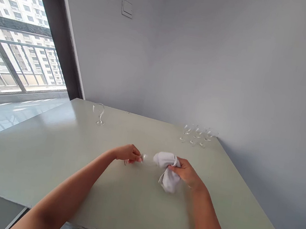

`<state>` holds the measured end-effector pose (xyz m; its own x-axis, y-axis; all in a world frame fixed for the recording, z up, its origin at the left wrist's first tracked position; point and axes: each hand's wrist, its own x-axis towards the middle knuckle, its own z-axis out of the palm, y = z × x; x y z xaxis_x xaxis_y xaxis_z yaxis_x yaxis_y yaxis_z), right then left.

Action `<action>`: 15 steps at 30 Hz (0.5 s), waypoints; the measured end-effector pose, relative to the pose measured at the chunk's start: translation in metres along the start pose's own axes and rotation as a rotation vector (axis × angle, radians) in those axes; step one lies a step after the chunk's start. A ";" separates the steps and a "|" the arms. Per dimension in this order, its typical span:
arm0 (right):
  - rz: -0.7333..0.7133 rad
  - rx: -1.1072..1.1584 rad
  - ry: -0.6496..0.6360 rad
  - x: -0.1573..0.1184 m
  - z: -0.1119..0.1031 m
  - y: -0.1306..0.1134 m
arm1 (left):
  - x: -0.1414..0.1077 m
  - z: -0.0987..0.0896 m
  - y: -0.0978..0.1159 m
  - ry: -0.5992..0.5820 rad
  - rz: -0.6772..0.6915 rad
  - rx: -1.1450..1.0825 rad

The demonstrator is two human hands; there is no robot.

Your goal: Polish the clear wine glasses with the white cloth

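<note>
Near the middle of the table, my left hand (129, 153) is closed on a clear stemmed glass (144, 157). The glass lies sideways in the air, its bowl towards the right and blurred, and its foot shows just behind my fingers. To the right, my right hand (186, 172) grips a white cloth (170, 177). One part of the cloth is bunched towards the glass and another part hangs down below my fingers. A small gap separates the cloth from the glass.
One stemmed glass (100, 116) stands upright at the back left of the pale table (114, 209). Several more glasses (197, 135) stand in a row at the back right, near the wall. A window with a railing is at the far left.
</note>
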<state>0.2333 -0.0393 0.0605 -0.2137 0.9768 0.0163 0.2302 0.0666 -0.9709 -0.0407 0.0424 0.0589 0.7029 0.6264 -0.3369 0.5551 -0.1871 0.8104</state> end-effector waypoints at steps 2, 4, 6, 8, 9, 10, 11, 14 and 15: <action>-0.061 -0.151 0.344 0.007 0.005 0.010 | 0.003 0.001 -0.003 0.244 -0.079 0.092; -0.216 -0.398 0.480 0.013 0.021 0.015 | 0.006 0.005 -0.003 0.381 -0.117 0.190; -0.428 -0.675 0.356 0.016 0.045 0.014 | 0.010 0.015 -0.001 0.441 -0.073 0.348; -0.592 -0.874 0.193 0.016 0.067 0.011 | 0.013 0.026 0.002 0.480 0.004 0.521; -0.631 -0.927 0.157 0.016 0.075 0.009 | 0.014 0.031 0.004 0.493 0.034 0.583; -0.641 -0.941 0.161 0.015 0.079 0.008 | 0.014 0.036 0.006 0.503 0.053 0.618; -0.629 -0.920 0.197 0.015 0.081 0.007 | 0.015 0.041 0.008 0.509 0.069 0.634; -0.474 -0.664 0.377 0.017 0.072 0.008 | 0.014 0.050 0.013 0.523 0.209 0.704; -0.381 -0.523 0.424 0.018 0.067 0.009 | 0.014 0.052 0.014 0.534 0.274 0.736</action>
<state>0.1677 -0.0344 0.0358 -0.0105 0.8544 0.5195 0.6548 0.3985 -0.6422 -0.0001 0.0089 0.0408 0.6550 0.7193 0.2315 0.6700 -0.6945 0.2623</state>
